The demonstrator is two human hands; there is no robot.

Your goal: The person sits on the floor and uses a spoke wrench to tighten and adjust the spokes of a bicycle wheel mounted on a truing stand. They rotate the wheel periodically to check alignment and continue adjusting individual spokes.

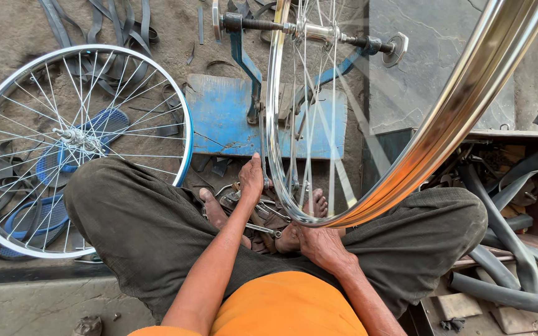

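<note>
A shiny spoked wheel rim [443,118] stands upright on the axle [319,30] of a blue truing stand [225,115] in front of my crossed legs. My left hand [251,177] reaches forward and pinches the rim's left edge low down, thumb and fingers closed on it. At the lowest part of the rim, my right hand [322,246] lies against my bare foot; its fingers are hidden under the rim. Metal hand tools [263,227] lie between my feet.
A second spoked wheel [82,137] with a blue-edged rim lies flat on the ground at left, over blue sandals [29,218]. Black rubber tubes [512,261] are piled at right. Rubber strips [113,25] litter the ground at the back.
</note>
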